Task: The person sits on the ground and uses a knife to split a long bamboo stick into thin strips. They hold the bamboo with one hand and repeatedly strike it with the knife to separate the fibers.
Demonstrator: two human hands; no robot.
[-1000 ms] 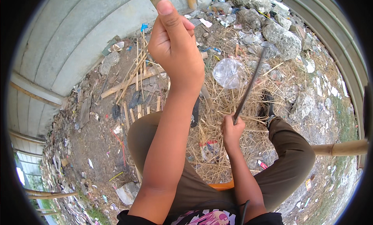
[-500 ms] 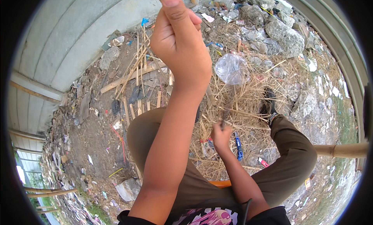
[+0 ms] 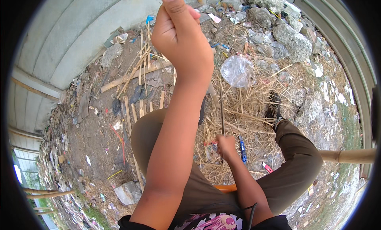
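Note:
My left hand (image 3: pixel 182 35) is raised high at the top edge, its fingers curled and thumb pressed over them. What it grips runs out of the picture and cannot be made out. Lower down, between my knees, my right hand (image 3: pixel 227 145) is closed round the handle of a long, thin, dark-bladed knife (image 3: pixel 222 107). The blade points away from me over the straw-like shavings (image 3: pixel 254 107). Just right of that hand lies a blue tool, seemingly a box cutter (image 3: pixel 243 149). A small red-and-white object (image 3: pixel 267 167) lies near my right thigh.
Several bamboo strips (image 3: pixel 139 67) and a thicker bamboo piece (image 3: pixel 115 85) lie ahead to the left. A clear plastic bag (image 3: pixel 238 71) sits on the shavings. Concrete chunks (image 3: pixel 292 41) stand far right. A bamboo pole (image 3: pixel 345 155) juts in at right; a grey wall (image 3: pixel 79 35) curves along the left.
The knife in my right hand has swung from tilting right to nearly straight ahead, and that hand has dropped slightly. My left hand has shifted a little up and left.

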